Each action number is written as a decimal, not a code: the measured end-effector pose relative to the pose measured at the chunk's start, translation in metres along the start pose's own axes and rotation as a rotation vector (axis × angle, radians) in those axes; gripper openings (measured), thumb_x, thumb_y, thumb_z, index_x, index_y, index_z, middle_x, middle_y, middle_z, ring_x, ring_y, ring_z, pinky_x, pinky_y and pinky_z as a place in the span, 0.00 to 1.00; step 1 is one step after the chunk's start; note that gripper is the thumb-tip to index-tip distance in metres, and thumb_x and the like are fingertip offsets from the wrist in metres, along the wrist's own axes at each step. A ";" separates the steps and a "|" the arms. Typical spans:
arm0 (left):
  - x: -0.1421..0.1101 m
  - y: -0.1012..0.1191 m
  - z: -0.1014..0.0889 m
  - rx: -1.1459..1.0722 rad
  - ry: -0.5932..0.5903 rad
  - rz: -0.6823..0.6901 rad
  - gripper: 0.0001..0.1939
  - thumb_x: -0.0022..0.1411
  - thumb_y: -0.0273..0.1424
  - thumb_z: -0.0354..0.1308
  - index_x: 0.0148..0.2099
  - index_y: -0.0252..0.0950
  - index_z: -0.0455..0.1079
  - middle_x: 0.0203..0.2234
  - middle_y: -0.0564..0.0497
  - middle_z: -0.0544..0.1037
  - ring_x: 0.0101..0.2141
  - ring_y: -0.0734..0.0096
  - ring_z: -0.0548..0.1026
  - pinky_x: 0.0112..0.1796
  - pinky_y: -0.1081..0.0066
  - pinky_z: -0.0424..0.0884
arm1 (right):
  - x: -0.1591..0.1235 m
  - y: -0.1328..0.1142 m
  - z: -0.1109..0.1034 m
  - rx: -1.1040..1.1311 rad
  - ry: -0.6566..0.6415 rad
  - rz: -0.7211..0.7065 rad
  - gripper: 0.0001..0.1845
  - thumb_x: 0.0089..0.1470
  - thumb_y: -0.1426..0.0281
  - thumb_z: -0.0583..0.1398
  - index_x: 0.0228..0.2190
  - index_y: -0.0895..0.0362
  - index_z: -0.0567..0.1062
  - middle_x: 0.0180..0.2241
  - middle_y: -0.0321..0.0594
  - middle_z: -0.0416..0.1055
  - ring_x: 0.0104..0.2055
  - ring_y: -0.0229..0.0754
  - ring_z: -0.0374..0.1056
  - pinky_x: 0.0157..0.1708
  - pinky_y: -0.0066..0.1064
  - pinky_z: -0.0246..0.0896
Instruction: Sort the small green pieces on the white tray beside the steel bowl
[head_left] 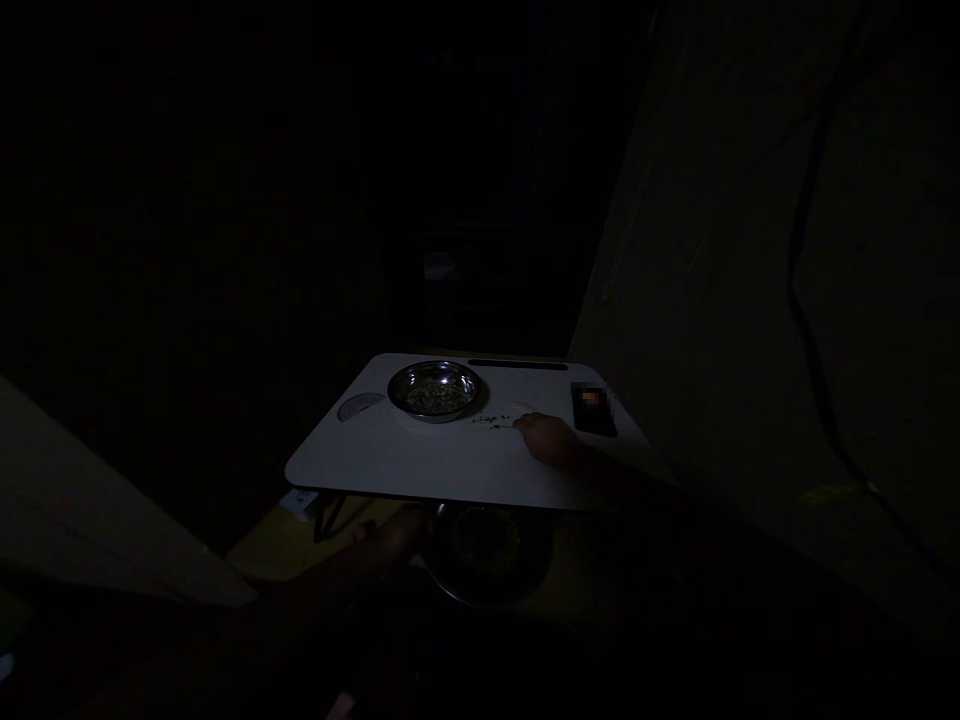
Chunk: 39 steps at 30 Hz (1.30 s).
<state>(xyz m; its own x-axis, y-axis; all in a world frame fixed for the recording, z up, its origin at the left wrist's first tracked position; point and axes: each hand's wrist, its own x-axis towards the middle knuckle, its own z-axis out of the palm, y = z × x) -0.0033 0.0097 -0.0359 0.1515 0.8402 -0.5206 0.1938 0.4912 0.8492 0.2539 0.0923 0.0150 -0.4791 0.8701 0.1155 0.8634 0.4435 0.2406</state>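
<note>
The scene is very dark. A small white folding table [420,462] carries a steel bowl [435,389] holding greenish bits. My right hand [546,437] rests on the tabletop to the right of that bowl, fingers drawn together at a few scattered green bits [491,420]. Below the table's near edge, my left hand [390,540] grips the rim of a second steel bowl [487,555], which also holds greenish matter. What the right fingers pinch is too small to make out.
A dark phone [594,410] lies at the table's right edge. A pale half-round piece [360,405] sits left of the bowl. A long slot [517,365] runs along the table's far edge. A wall with a hanging cable [806,300] stands to the right.
</note>
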 end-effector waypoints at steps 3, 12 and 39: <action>0.001 -0.001 0.000 -0.014 0.007 -0.018 0.05 0.42 0.26 0.48 0.25 0.34 0.63 0.12 0.52 0.67 0.15 0.73 0.63 0.19 0.74 0.56 | 0.000 -0.001 -0.001 0.001 -0.018 0.016 0.17 0.45 0.79 0.46 0.37 0.60 0.66 0.37 0.45 0.66 0.38 0.41 0.61 0.33 0.29 0.55; -0.002 0.004 0.003 -0.006 -0.032 -0.017 0.04 0.42 0.27 0.47 0.22 0.33 0.62 0.10 0.54 0.64 0.13 0.74 0.62 0.16 0.76 0.55 | 0.000 -0.004 -0.005 0.006 -0.019 -0.024 0.16 0.45 0.78 0.46 0.36 0.60 0.66 0.36 0.45 0.66 0.39 0.41 0.60 0.35 0.29 0.54; -0.005 0.007 0.003 0.006 -0.049 -0.014 0.04 0.43 0.27 0.47 0.22 0.33 0.62 0.10 0.54 0.64 0.13 0.76 0.61 0.17 0.76 0.55 | 0.002 -0.008 -0.003 0.014 0.003 -0.037 0.16 0.45 0.79 0.46 0.36 0.60 0.66 0.36 0.45 0.66 0.38 0.41 0.60 0.33 0.29 0.55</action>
<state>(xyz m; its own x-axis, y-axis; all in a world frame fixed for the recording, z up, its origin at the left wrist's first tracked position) 0.0007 0.0082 -0.0273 0.1958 0.8209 -0.5365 0.2025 0.5015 0.8411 0.2453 0.0901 0.0165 -0.5111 0.8525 0.1096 0.8473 0.4782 0.2309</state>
